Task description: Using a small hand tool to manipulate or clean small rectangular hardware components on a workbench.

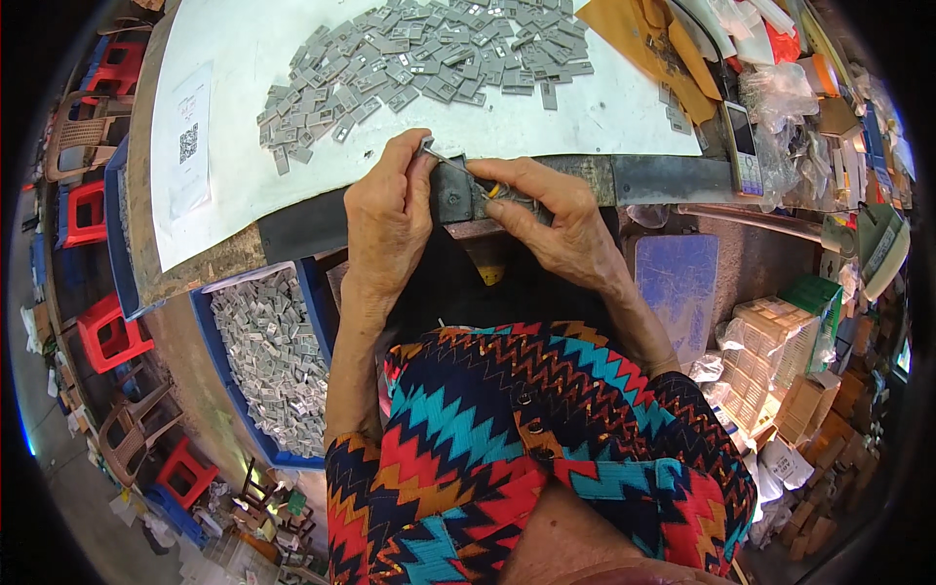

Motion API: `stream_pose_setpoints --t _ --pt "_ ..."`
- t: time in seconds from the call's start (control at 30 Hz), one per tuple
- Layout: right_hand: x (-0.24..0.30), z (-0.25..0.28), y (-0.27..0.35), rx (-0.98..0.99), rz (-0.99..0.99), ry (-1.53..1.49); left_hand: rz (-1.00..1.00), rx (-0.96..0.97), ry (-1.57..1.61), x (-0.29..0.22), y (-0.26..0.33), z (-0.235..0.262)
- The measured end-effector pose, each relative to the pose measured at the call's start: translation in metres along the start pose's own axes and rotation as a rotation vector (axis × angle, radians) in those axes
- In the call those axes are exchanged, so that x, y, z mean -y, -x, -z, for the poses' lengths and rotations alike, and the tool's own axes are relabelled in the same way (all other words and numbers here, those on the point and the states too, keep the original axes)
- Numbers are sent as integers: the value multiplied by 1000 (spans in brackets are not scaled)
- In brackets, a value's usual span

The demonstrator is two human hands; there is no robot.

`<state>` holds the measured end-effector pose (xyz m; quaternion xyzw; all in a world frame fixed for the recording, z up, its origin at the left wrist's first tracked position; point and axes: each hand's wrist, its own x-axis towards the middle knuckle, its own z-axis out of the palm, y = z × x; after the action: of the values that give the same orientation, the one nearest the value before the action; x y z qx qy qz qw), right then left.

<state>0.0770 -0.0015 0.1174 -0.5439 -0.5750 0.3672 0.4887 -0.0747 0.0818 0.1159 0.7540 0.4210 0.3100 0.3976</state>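
My left hand (382, 219) pinches a small grey flat part (426, 144) between thumb and fingertips, just above the table's front edge. My right hand (565, 219) is closed round the handle of a thin metal-shafted hand tool (448, 160), a bit of yellow showing at its grip. The tool's shaft reaches left to the part, and its tip seems to touch it; the exact kind of tool is unclear. Below the shaft, a dark block (452, 200) sits at the table edge. Beyond my hands, a heap of similar grey parts (429, 58) lies on a white sheet (234, 107).
A blue crate (226, 356) full of grey parts stands below the table at left. A keypad phone (743, 148) and brown-orange material (634, 44) lie at the right end. Red stools (109, 331) are at far left; a beige basket (770, 341) stands at right.
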Motion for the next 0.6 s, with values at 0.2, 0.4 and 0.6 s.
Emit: stream_pose_setpoints --t 0.2,0.4,0.6 --pt "12 -13 7 -38 139 404 -317 -185 -289 9 1 -3" --pt "4 -22 7 -84 154 172 -316 -211 -208 9 3 -3" --pt "21 -22 9 -12 -161 -129 -385 -284 -215 11 5 -5"
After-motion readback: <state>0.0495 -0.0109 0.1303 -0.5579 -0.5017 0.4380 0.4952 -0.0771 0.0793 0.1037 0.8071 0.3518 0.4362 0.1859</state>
